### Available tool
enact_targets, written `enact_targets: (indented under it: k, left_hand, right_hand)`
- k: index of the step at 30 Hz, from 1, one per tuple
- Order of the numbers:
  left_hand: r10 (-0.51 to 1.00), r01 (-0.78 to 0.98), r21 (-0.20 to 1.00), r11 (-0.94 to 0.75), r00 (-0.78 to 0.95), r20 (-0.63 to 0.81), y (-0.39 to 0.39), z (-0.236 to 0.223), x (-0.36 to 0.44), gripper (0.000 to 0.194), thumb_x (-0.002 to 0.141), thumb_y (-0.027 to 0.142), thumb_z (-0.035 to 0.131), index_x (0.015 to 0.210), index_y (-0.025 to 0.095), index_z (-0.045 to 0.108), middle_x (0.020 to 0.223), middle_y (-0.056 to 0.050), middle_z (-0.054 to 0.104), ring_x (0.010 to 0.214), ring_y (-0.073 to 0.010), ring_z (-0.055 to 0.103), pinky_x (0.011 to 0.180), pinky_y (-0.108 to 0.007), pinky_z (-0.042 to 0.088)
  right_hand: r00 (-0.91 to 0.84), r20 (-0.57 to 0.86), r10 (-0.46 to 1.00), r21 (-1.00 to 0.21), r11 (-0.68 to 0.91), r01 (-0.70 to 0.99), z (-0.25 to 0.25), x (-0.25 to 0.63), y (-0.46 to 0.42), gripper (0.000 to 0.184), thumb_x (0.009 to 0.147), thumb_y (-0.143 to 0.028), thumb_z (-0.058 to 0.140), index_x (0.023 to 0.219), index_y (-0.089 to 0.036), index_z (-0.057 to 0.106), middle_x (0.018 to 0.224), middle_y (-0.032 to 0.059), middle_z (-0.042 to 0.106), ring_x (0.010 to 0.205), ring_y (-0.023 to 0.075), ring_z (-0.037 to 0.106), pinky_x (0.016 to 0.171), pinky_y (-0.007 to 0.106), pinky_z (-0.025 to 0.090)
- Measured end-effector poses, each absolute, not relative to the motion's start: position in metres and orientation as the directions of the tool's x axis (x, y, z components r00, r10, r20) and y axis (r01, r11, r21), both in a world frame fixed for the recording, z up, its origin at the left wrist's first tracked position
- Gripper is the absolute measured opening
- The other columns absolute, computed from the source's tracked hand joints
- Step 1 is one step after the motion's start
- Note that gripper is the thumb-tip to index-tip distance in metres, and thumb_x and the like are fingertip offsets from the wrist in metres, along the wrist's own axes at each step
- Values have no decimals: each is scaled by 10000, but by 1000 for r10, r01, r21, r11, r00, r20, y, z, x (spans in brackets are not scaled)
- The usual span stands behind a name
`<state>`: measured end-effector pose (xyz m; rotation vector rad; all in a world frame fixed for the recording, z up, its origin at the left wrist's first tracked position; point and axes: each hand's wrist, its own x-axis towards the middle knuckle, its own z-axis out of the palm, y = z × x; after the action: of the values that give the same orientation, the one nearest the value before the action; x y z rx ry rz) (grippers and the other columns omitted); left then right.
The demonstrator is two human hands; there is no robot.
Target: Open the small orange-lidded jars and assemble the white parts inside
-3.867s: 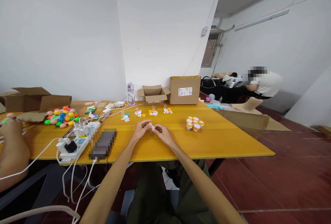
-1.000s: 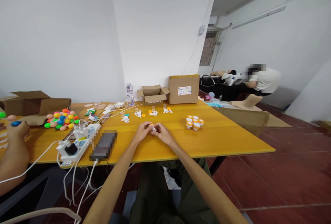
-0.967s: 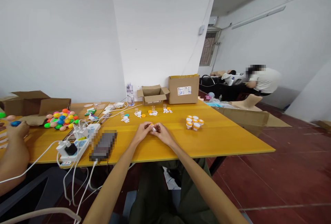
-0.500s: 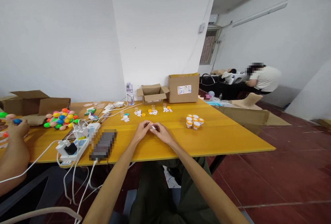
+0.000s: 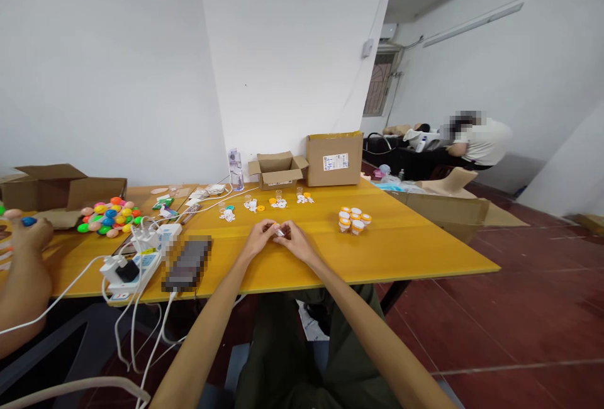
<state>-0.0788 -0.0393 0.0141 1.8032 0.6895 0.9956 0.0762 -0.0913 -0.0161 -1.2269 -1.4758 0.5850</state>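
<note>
My left hand (image 5: 260,238) and my right hand (image 5: 293,240) meet just above the table, fingers pinched together. Between them is a small shiny plastic piece (image 5: 280,231) with a touch of orange; the fingers cover most of it, so its exact kind is hidden. To the right of my hands stands a cluster of several small white cup-shaped pieces with orange rims (image 5: 355,220). Beyond my hands, small piles of white loose parts (image 5: 253,206) lie in a row, with orange and teal rings and little clear cups among them.
An opened carton (image 5: 282,177) and a closed carton (image 5: 336,160) stand at the back beside a bottle (image 5: 236,170). A phone (image 5: 187,263), a power strip (image 5: 146,264) with cables, and colourful balls (image 5: 112,215) lie left. Another person's hand (image 5: 35,233) holds balls there.
Both hands stay together on the small plastic piece, with only slight finger movement. The view has shifted a little; the things on the table have not moved.
</note>
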Motion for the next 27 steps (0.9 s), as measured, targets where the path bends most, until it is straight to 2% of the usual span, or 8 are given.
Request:
enact_targets:
  k: [4,10,19,22,27]
  left_hand:
    - [792,28,910,-413,505,344,-38,14,-79,363,776,546,699,847,190,717,839,-45,751,825,-216,683,789,-332,542]
    - [790,10,909,-418,498,358,-35,11,-79,391,791,562,688,898,189,733,890,-56,763,851,-216,678,797,-331,541]
    - [793,17,918,-397,511,333,-35,11,-78,370,786,551,695,865,191,719,821,-47,747,819,-218,682,771,-328,540]
    - [794,17,913,-407,501,345,-36,13,-79,373,789,553,689,873,191,722,841,-48,751,833,-218,681,787,-330,539]
    - [795,19,912,-410,497,347,-35,14,-79,385,788,564,686,876,192,726,846,-43,746,803,-206,661,763,-325,537]
  right_hand:
    - [86,419,904,-850,357,387,-13,75,-95,291,712,-445,752,855,-261,578,864,-23,663,812,192,610,772,335,498]
    - [57,417,907,-869,380,315,-11,73,-95,249,853,-506,609,863,-257,598,875,6,695,848,199,644,799,341,506]
    - [109,421,900,-856,354,378,-15,76,-92,275,711,-402,741,852,-270,546,858,-24,668,816,197,622,772,347,508]
    - [91,404,910,-870,352,345,-11,74,-95,263,734,-424,729,865,-268,563,883,-12,686,839,203,635,788,350,513]
    - [54,390,919,-892,363,268,-4,72,-99,200,851,-457,588,873,-259,591,875,9,707,842,201,658,796,346,511]
